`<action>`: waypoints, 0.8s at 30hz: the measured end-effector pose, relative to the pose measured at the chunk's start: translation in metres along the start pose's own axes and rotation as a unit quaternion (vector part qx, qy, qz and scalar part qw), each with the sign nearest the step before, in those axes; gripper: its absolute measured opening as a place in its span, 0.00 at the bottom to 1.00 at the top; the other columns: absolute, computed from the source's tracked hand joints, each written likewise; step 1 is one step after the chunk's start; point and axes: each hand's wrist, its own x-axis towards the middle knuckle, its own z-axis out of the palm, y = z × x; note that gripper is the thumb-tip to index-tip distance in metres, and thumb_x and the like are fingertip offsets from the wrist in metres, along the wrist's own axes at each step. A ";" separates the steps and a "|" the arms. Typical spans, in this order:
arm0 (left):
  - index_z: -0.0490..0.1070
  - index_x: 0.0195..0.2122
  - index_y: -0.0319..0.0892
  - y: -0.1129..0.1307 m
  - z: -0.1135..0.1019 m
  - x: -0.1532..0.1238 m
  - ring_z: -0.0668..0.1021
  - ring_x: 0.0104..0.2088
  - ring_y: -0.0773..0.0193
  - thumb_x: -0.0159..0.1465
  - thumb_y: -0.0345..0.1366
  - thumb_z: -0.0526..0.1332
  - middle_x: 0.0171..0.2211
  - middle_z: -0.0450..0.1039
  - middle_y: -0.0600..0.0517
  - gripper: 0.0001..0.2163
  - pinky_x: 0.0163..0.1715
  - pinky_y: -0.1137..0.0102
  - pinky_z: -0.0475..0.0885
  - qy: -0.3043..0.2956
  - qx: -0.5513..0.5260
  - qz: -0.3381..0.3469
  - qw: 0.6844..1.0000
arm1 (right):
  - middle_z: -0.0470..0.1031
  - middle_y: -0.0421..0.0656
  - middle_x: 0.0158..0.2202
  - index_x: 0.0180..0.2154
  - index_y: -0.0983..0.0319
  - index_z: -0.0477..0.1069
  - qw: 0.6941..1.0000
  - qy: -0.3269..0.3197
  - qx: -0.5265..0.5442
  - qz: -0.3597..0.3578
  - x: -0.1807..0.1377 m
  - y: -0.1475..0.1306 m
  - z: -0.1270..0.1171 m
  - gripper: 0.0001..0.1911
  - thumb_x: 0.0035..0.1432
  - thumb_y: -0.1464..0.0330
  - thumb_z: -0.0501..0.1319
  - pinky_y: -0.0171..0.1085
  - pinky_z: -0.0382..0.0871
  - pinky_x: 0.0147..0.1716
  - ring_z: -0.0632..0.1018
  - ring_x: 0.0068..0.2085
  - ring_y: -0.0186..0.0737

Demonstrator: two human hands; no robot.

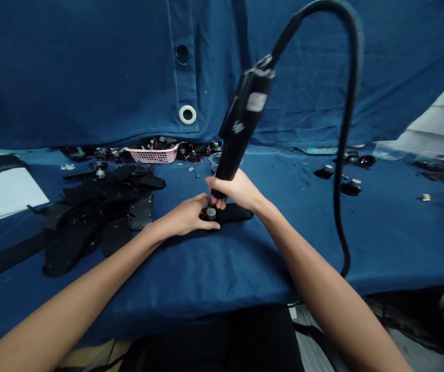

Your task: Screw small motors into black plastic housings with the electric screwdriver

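My right hand is wrapped around the grip of a black electric screwdriver, which stands nearly upright with its tip down by the part below. A black cable arcs from the screwdriver's top and drops past the table's front edge. My left hand presses on a flat black padded piece lying on the blue cloth. A small round metal part with red wire sits on that piece, between my hands. The screwdriver's tip is hidden behind my fingers.
A pile of black padded pieces lies to the left, beside white paper. Behind stand a pink plastic basket and a transparent bowl, among small wired parts. Black parts sit at right. A blue cloth hangs behind.
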 end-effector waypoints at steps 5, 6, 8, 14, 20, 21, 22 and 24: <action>0.66 0.50 0.43 0.001 -0.001 -0.001 0.75 0.46 0.53 0.57 0.54 0.64 0.49 0.69 0.46 0.25 0.46 0.62 0.69 -0.001 0.001 -0.005 1.000 | 0.74 0.42 0.20 0.25 0.62 0.69 0.991 0.035 0.129 -0.020 -0.003 -0.010 -0.008 0.16 0.59 0.58 0.58 0.35 0.73 0.20 0.75 0.18 0.36; 0.67 0.51 0.44 0.002 -0.001 -0.002 0.75 0.47 0.53 0.57 0.53 0.64 0.50 0.69 0.46 0.25 0.47 0.62 0.69 -0.002 -0.001 -0.006 1.000 | 0.74 0.43 0.20 0.25 0.63 0.69 0.989 0.044 0.143 -0.014 -0.003 -0.007 -0.011 0.16 0.59 0.59 0.58 0.35 0.73 0.20 0.75 0.18 0.36; 0.67 0.52 0.45 0.004 0.000 -0.004 0.75 0.48 0.53 0.58 0.52 0.64 0.51 0.68 0.47 0.24 0.48 0.62 0.69 -0.002 -0.003 -0.008 1.000 | 0.75 0.44 0.21 0.26 0.64 0.70 0.982 0.078 0.173 0.022 -0.002 0.001 -0.017 0.16 0.59 0.59 0.58 0.34 0.73 0.20 0.76 0.19 0.37; 0.64 0.55 0.46 0.002 0.007 -0.008 0.74 0.50 0.55 0.60 0.49 0.62 0.53 0.66 0.48 0.24 0.53 0.62 0.67 0.013 -0.012 -0.001 1.000 | 0.77 0.49 0.26 0.29 0.65 0.70 0.945 0.174 0.234 0.152 0.008 0.033 -0.038 0.16 0.60 0.59 0.57 0.33 0.76 0.24 0.77 0.23 0.36; 0.63 0.56 0.48 0.002 0.008 -0.010 0.73 0.51 0.54 0.61 0.49 0.61 0.54 0.65 0.48 0.24 0.54 0.61 0.66 0.010 -0.019 0.006 1.000 | 0.77 0.50 0.31 0.32 0.66 0.69 0.891 0.214 0.280 0.286 0.015 0.067 -0.057 0.16 0.64 0.60 0.55 0.30 0.75 0.25 0.76 0.26 0.32; 0.63 0.56 0.48 0.002 0.008 -0.011 0.73 0.51 0.54 0.61 0.49 0.61 0.54 0.65 0.48 0.24 0.54 0.61 0.66 0.011 -0.019 0.007 1.000 | 0.76 0.48 0.33 0.34 0.67 0.70 0.883 0.224 0.283 0.301 0.016 0.072 -0.060 0.16 0.65 0.60 0.55 0.31 0.75 0.26 0.76 0.28 0.32; 0.64 0.56 0.48 0.002 0.008 -0.011 0.73 0.51 0.54 0.61 0.49 0.61 0.54 0.65 0.48 0.24 0.54 0.60 0.67 0.012 -0.018 0.008 1.000 | 0.76 0.47 0.35 0.38 0.67 0.70 0.875 0.233 0.284 0.314 0.016 0.077 -0.061 0.15 0.65 0.60 0.56 0.32 0.75 0.28 0.77 0.30 0.32; 0.63 0.56 0.48 0.002 0.008 -0.011 0.73 0.51 0.54 0.62 0.50 0.61 0.54 0.65 0.47 0.24 0.54 0.60 0.67 0.014 -0.016 0.011 1.000 | 0.74 0.46 0.41 0.46 0.66 0.69 0.864 0.248 0.285 0.334 0.018 0.086 -0.064 0.16 0.65 0.60 0.57 0.36 0.75 0.33 0.77 0.35 0.34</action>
